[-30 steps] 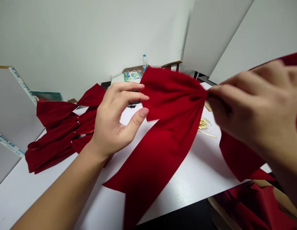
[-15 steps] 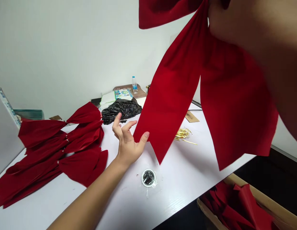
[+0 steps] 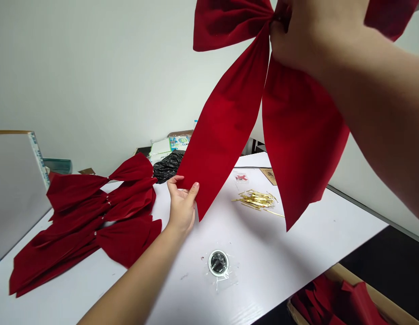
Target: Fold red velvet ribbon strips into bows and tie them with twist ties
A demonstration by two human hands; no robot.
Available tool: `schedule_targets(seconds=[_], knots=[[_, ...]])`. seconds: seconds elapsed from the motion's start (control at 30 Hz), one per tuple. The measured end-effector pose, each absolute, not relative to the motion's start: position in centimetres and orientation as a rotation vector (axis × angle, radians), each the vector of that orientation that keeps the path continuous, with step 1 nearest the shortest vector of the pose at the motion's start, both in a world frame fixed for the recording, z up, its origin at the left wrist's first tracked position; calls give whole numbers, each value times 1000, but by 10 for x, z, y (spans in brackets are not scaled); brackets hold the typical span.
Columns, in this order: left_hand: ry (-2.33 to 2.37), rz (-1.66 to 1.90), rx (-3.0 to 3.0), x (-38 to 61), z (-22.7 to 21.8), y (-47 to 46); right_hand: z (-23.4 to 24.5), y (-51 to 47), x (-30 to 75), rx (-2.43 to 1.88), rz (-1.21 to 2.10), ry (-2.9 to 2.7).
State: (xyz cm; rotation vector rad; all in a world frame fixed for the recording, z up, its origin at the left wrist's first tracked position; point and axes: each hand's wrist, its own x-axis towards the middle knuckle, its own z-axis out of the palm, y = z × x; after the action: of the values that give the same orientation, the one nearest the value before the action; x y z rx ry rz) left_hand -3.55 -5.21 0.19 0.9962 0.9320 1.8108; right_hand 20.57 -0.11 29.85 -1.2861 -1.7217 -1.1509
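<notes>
A large red fabric bow [image 3: 226, 122] hangs in the air above the white table, its two wide tails pointing down. My right hand [image 3: 307, 36] grips the bow at its gathered middle; the back of the hand hides part of the knot. Lower down, my left hand [image 3: 182, 203] pinches the bottom corner of the left tail between thumb and fingers. To the left, several red bows [image 3: 124, 203] lie overlapping on the table, pinched in at their middles. A bundle of gold twist ties [image 3: 256, 199] lies behind the raised bow.
A round black-and-silver item [image 3: 218, 263] in clear plastic lies on the white table [image 3: 263, 280]. A black plastic bag [image 3: 168, 167] sits toward the back. At the lower right, a cardboard box [image 3: 392, 300] holds red fabric. A white panel [image 3: 18, 189] stands at left.
My left hand has closed from spread fingers onto the tail's corner. The bow and my right hand have shifted left in view, and more of the upper loops shows.
</notes>
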Motion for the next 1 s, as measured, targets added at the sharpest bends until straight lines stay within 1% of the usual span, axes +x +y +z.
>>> schedule_targets(seconds=[0.2,0.33,0.5,0.57,0.7,0.77,0.87,1.0], knots=[[967,1817,1220,-31,-14,-54,305,15,192,-1440,-1020,-1691],[1120,1811,1210,-19,-24,-63,309,25,176,-1599,-915,-1676],[1310,1770,1282,-6,-29,-73,309,40,161,-1684,-831,-1723],[1289,1737,1271,-4,-35,-75,311,48,157,-1701,-798,-1749],[1019,1725,1209,-1,-49,-79,312,63,148,-1715,-799,-1739],[956,1743,1243,2,-51,-84,311,69,141,-1705,-773,-1711],[995,1735,1255,6,-47,-89,307,74,130,-1697,-763,-1690],[1107,1705,1102,11,-38,-88,301,78,118,-1737,-744,-1708]])
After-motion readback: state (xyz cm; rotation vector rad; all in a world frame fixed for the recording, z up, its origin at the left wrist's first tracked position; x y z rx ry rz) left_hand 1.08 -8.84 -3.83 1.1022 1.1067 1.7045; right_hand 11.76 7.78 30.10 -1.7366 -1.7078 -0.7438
